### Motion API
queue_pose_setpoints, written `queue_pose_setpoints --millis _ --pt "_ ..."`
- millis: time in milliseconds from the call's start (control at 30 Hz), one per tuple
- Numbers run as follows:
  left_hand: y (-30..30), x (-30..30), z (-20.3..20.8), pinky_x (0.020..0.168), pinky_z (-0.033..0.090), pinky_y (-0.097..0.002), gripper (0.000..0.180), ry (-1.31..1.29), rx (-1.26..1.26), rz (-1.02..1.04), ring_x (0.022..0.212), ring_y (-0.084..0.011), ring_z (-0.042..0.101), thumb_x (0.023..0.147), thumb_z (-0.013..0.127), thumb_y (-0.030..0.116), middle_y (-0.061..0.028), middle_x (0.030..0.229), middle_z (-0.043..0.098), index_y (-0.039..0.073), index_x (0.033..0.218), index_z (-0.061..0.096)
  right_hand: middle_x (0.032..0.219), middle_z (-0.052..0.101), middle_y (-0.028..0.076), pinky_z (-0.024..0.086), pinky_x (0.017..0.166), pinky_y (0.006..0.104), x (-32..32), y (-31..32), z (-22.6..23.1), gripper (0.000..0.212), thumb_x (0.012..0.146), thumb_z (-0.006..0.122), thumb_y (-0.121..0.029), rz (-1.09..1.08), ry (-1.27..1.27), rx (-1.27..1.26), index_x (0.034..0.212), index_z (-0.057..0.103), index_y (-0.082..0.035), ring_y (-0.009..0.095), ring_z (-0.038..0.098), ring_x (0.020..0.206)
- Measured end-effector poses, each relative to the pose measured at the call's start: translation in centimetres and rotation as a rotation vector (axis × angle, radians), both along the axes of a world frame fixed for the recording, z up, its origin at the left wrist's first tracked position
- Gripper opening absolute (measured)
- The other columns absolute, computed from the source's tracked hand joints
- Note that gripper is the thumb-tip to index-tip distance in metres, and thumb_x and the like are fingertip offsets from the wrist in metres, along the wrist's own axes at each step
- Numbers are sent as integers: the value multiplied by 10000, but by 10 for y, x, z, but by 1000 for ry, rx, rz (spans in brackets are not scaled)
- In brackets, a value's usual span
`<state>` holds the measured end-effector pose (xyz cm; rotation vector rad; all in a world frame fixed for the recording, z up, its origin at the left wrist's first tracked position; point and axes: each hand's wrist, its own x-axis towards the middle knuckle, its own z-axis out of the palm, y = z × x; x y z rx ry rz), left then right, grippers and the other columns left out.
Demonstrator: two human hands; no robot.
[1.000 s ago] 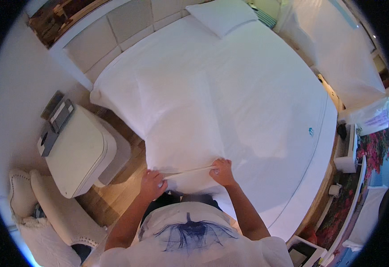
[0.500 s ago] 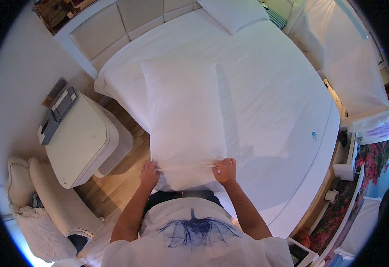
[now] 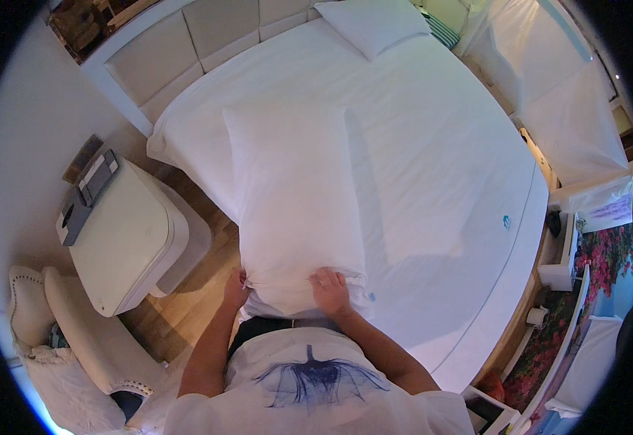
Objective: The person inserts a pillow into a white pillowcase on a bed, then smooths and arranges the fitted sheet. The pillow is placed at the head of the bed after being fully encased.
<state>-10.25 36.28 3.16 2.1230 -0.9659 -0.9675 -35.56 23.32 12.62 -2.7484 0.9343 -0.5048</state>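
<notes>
Moved right hand, curled with grip unclear, inward across near end of white pillow stretched lengthwise ahead, opposite left hand pinching near-left edge.

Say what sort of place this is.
Most likely a bedroom, though home or guest room I cannot tell: there is a wide bed with white bedding, a padded headboard behind it, and a white pillow lying on it.

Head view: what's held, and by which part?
White pillow, by its near end's left edge, in the left hand; the right hand touches that end, grip unclear.
</notes>
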Motion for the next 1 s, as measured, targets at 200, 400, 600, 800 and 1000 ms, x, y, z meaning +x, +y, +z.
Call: queue_pose_setpoints --millis 200,400,600,800,1000 --pt "2 6 -23 745 461 -369 335 181 -176 25 842 -285 590 737 667 151 -139 881 594 40 1006 503 922 558 49 404 760 375 16 8 1 206 698 567 -134 148 -28 -108 892 618 -87 220 526 892" --pt "12 -5 -10 731 465 -401 299 45 19 107 833 -325 583 761 644 137 -162 875 592 39 1001 495 854 556 68 401 751 379 14 -6 -1 152 730 543 -149 81 142 -28 855 589 -75 227 520 855" --pt "-4 -26 22 716 467 -424 312 -175 -194 151 840 -356 576 754 640 137 -170 874 591 40 1009 487 911 557 89 401 756 408 10 -11 5 189 741 553 -150 -29 83 -7 911 581 -73 260 518 892" --pt "3 -18 22 715 469 -431 283 -79 -147 104 844 -364 575 752 616 104 -181 891 589 45 995 485 1016 555 85 387 865 383 20 5 5 291 742 529 -153 178 58 31 1009 592 -53 251 512 987" --pt "-1 -7 41 680 462 -440 243 -308 -172 -29 818 -361 561 716 584 57 -172 882 560 54 942 495 1316 407 137 331 988 397 39 29 1 451 776 479 -141 424 170 154 1205 479 0 279 402 1197"
